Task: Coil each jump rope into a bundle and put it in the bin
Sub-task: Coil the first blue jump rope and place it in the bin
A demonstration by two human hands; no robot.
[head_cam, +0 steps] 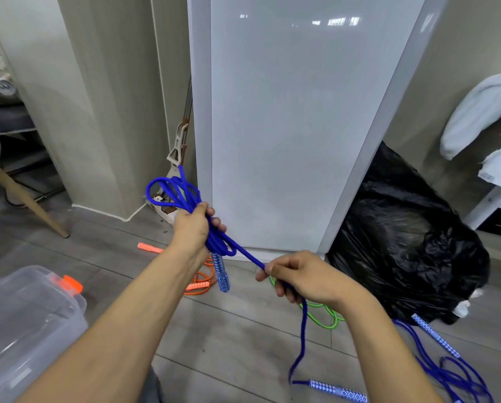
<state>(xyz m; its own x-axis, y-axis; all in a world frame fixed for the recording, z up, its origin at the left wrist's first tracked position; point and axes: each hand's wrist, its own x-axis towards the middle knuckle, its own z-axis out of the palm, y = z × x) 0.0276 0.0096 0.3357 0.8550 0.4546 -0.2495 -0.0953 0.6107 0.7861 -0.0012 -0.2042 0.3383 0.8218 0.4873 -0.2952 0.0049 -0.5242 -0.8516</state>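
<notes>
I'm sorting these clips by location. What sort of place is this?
Most likely a lived-in home, perhaps a utility corner: a tall white fridge-like appliance stands on the wood-look plank floor, a full black rubbish bag sits beside it, and a pale towel hangs over white shelving.

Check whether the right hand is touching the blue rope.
Touching. Head view shows the right hand pinching the blue rope where the strand enters its fingers.

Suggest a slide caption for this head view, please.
Left hand grips a coiled blue jump rope while the right hand pinches its loose strand.
</notes>
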